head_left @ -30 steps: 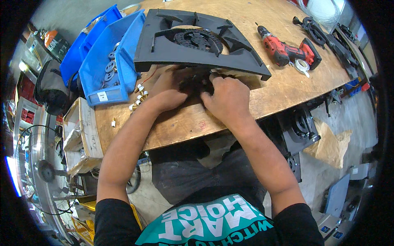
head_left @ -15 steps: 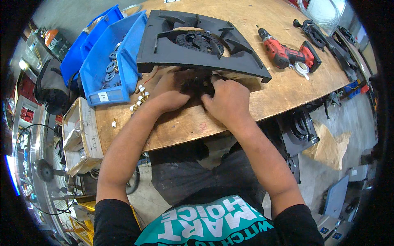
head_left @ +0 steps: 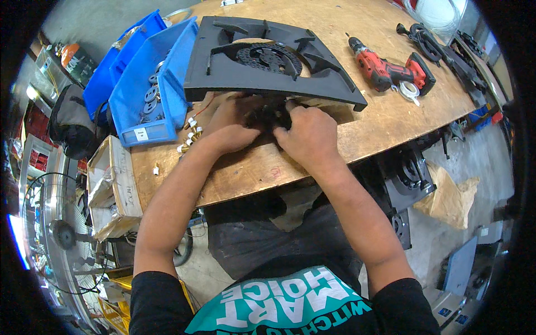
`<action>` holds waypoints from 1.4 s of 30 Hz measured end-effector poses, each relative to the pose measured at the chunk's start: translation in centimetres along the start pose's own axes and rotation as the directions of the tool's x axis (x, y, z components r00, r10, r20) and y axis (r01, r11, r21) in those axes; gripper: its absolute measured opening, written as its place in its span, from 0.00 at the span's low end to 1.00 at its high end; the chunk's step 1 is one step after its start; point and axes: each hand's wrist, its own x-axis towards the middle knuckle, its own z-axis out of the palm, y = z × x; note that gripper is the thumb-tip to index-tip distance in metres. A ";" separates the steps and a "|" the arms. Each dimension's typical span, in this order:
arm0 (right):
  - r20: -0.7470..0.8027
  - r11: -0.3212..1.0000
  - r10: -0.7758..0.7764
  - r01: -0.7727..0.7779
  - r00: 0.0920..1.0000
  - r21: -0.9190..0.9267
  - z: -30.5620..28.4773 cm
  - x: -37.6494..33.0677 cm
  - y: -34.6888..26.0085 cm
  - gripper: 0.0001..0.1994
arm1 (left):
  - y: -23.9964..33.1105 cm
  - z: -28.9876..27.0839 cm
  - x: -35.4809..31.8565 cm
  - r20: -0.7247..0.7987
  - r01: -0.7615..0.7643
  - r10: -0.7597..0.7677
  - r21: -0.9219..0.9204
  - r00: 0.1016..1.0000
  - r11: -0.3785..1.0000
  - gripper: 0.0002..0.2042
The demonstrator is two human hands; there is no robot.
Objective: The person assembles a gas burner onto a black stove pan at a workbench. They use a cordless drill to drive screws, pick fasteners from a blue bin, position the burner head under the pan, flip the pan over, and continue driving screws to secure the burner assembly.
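Two bare hands, left hand (head_left: 226, 127) and right hand (head_left: 311, 131), reach under the near edge of a black stove top (head_left: 248, 82) on the wooden table (head_left: 385, 131) — fingertips lost in shadow, so I cannot tell whether they pinch anything. Brass fittings (head_left: 193, 134) lie beside the left forearm (head_left: 174, 195), near a blue bin (head_left: 163, 132); rightward — a red drill (head_left: 375, 66).

1. Black stove-top frame (head_left: 240, 81), one: broad flat panel, matte finish, raised prongs set around a large round opening. Lies before you on the wooden bench (head_left: 385, 124), tilted, its near edge lifted clear of the surface.
2. Dark perforated disc (head_left: 259, 57), one: round, seen within your frame's opening, bench showing past its rim.
3. Dark part (head_left: 267, 113), one: beneath the near edge, deep in shadow; you cannot make out its shape.
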 end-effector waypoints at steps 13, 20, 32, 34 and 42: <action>0.047 0.999 0.004 -0.002 0.999 -0.043 -0.4 -0.1 -0.3 0.13 | -0.4 0.1 0.3 0.006 -0.023 0.023 0.075 1.000 0.997 0.24; 0.021 0.998 -0.040 0.041 0.999 -0.047 0.9 0.1 0.0 0.13 | -0.6 -0.2 0.5 -0.011 -0.062 0.064 0.131 0.998 0.989 0.24; -0.235 0.836 0.238 -0.076 0.943 0.543 -0.4 -0.1 2.3 0.12 | -1.6 0.3 0.6 -0.017 0.072 -0.073 -0.049 0.997 0.996 0.23; -0.228 0.842 0.258 -0.103 0.939 0.529 0.0 -0.2 2.5 0.12 | -1.4 0.3 0.5 -0.056 0.057 -0.066 -0.146 0.996 0.988 0.20; -0.159 0.850 0.261 -0.148 0.952 0.506 0.0 -0.4 2.2 0.13 | -1.1 -0.1 0.9 -0.035 0.068 -0.070 -0.066 0.997 0.996 0.16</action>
